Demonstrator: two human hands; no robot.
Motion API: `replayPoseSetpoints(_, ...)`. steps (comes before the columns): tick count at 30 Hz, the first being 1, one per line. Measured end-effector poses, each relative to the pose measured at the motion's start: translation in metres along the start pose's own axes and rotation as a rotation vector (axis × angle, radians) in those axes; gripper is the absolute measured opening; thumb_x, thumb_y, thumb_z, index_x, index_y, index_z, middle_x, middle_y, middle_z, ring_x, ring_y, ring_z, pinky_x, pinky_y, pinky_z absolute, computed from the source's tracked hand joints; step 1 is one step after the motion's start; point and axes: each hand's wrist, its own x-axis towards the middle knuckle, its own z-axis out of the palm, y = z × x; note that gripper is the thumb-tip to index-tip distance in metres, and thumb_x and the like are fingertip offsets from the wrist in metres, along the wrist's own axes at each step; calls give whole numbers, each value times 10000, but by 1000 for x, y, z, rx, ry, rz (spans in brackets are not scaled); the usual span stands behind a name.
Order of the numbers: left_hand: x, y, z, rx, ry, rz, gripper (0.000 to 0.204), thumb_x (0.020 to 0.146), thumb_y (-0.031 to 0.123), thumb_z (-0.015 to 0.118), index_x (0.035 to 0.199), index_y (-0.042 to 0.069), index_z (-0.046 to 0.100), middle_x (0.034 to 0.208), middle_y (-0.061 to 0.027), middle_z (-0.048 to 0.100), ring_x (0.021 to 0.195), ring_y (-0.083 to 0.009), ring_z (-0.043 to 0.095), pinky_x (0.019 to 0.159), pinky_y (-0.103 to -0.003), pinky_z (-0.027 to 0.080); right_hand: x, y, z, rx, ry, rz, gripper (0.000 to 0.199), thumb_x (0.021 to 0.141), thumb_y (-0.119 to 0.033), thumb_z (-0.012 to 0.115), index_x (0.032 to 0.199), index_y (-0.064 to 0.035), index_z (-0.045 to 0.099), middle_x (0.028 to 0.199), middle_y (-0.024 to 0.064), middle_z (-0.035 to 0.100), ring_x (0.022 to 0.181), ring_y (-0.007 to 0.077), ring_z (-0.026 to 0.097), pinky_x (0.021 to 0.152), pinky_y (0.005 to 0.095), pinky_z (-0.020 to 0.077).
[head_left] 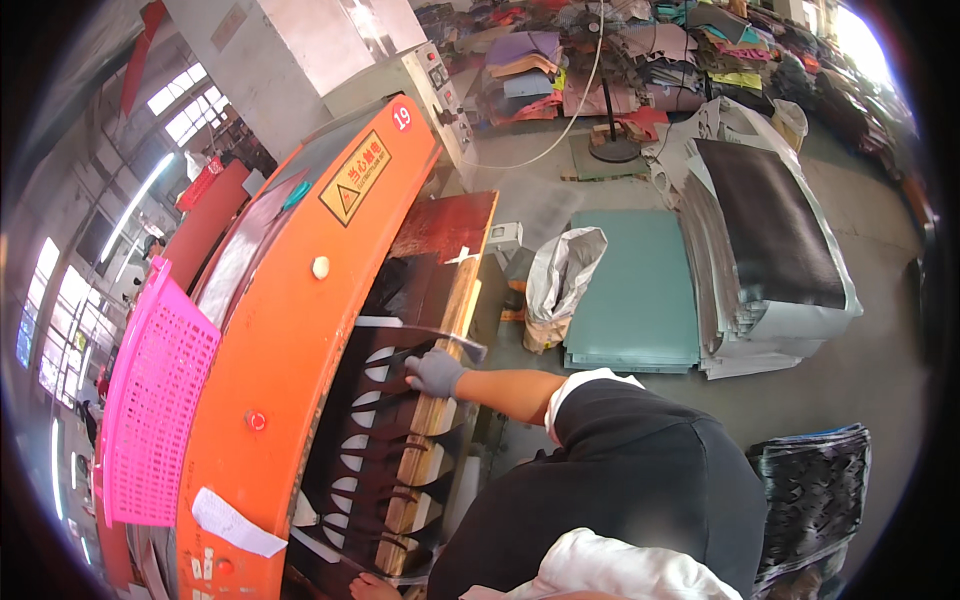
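A dark sheet with a row of cut-out shapes lies over the machine bed, its narrow strips bridging a wooden board edge. Pale half-moon shapes show through its openings. At the sheet's far end, my right hand, in a grey glove with bare fingertips, has its fingers closed on the strip there. A loose end of the sheet curls up beside that hand. My left hand is at the lower edge of the picture, only its fingers showing, bent at the sheet's near end.
The orange press beam spans the left, with a pink basket on it. Behind stand a white sack, a green sheet stack and a stack topped with black sheet. Patterned black sheets lie lower right.
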Motion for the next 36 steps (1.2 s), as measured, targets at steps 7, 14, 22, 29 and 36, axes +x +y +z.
replayPoseSetpoints(7, -86, 45, -65, -14, -115, 15, 298, 884, 271, 514, 667, 67, 502, 653, -126, 494, 610, -334, 506, 575, -479, 422, -101, 13, -71, -70, 60, 60, 274, 844, -354, 541, 898, -98, 622, 704, 185, 624, 744, 389, 602, 723, 486, 432)
replayPoseSetpoints(14, -145, 75, -97, -186, -329, 62, 238, 885, 218, 521, 721, 45, 520, 707, -141, 507, 665, -338, 518, 610, -466, 429, -185, 33, -131, -79, -1, 83, 243, 825, -333, 551, 898, -109, 612, 716, 170, 617, 737, 366, 588, 751, 463, 422)
replayPoseSetpoints(22, -157, 94, -113, -372, -439, -30, 174, 889, 145, 530, 776, 12, 528, 775, -174, 515, 740, -354, 523, 662, -450, 428, -227, 37, -166, -118, -3, 93, 246, 795, -312, 590, 923, -106, 624, 701, 149, 607, 713, 351, 584, 747, 458, 412)
replayPoseSetpoints(29, -105, 69, -176, -633, -311, -464, 57, 845, 16, 550, 884, -22, 535, 859, -165, 528, 799, -331, 518, 746, -394, 433, -190, 14, -166, 124, 57, 44, 302, 792, -215, 671, 1010, -23, 590, 883, 153, 618, 833, 342, 606, 735, 414, 478)
replayPoseSetpoints(36, -73, 89, -143, -474, -291, -480, 369, 845, 144, 587, 1185, 13, 533, 1315, -206, 444, 1197, -376, 429, 1023, -454, 321, -109, -131, -91, 183, -216, -217, 565, 808, -280, 703, 1262, -27, 484, 1214, 169, 529, 1152, 309, 508, 958, 380, 420)
